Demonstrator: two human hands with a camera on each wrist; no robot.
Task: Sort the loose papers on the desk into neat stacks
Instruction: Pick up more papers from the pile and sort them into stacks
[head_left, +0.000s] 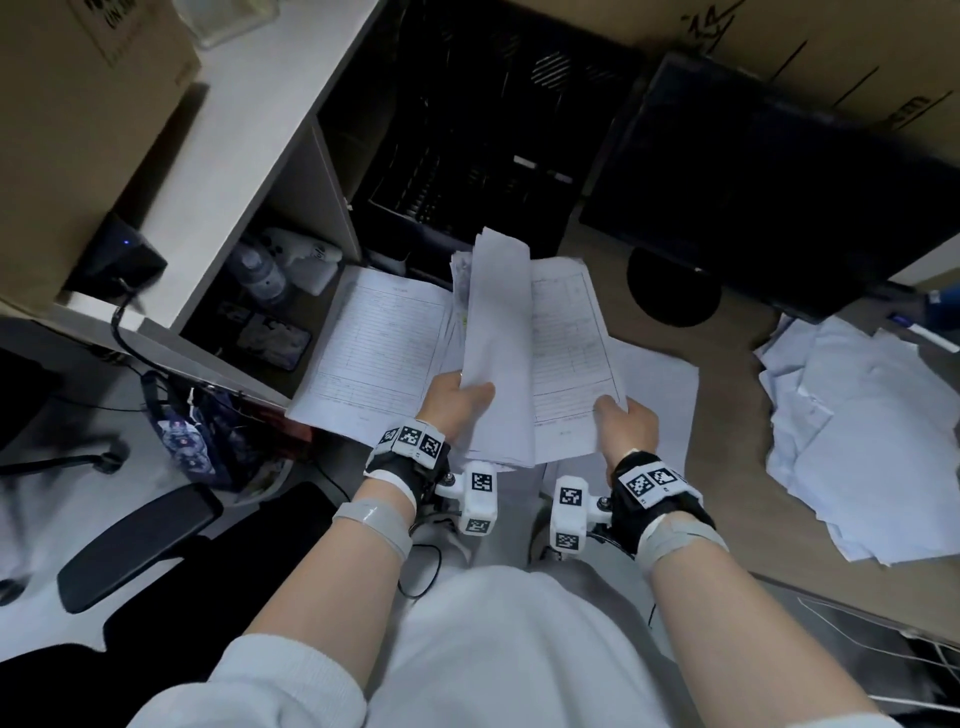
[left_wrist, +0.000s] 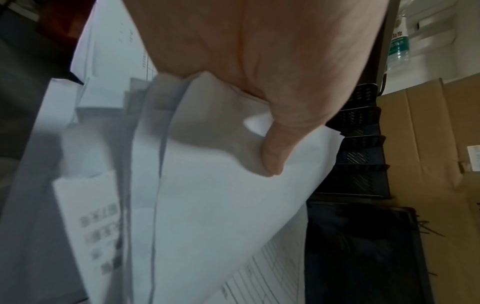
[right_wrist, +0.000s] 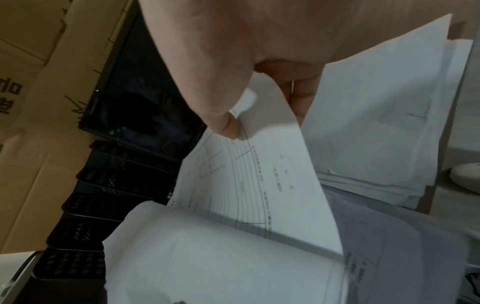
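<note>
My left hand (head_left: 460, 397) grips a thick bundle of white papers (head_left: 498, 343) held above the desk, thumb on top (left_wrist: 275, 152). My right hand (head_left: 621, 415) pinches the lower right corner of a printed form sheet (head_left: 569, 358), thumb on its face (right_wrist: 226, 125), the sheet peeling away from the bundle. A stack of printed forms (head_left: 379, 348) lies flat on the desk to the left. Blank sheets (head_left: 660, 395) lie under my right hand. A loose, messy heap of papers (head_left: 862, 436) sits at the right.
A dark monitor (head_left: 779, 197) on a round base stands behind the papers. Black stacked mesh trays (head_left: 467, 145) sit at the back. A white shelf unit (head_left: 249, 135) with a cardboard box (head_left: 78, 104) stands left. The wooden desk (head_left: 737, 364) shows between the stacks.
</note>
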